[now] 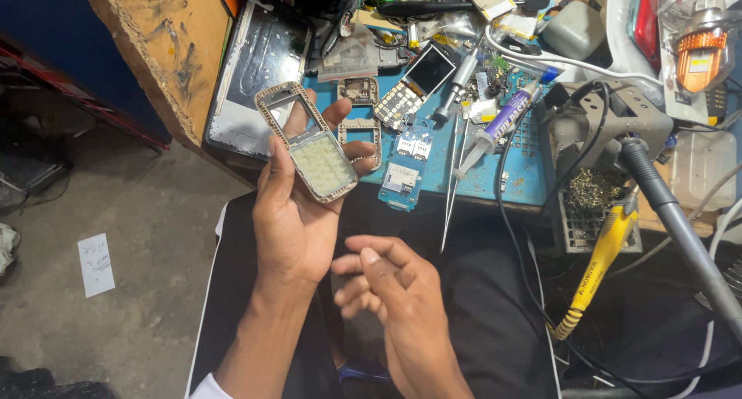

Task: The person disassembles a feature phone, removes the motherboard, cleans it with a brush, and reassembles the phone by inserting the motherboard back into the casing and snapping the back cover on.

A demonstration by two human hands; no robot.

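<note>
Meanwhile, left hand (290, 213) grips phone housing (308, 140) beyond bench edge (456, 202); right hand (398, 291) slack, empty.

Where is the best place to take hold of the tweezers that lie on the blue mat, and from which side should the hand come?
Probably at the upper half of the tweezers, from the near side. They lie nearly straight, thin tips pointing toward the person past the blue mat's edge. The syringe lies beside the top, so pinching the middle avoids it. The right hand is empty; the left hand holds the phone frame.
</note>
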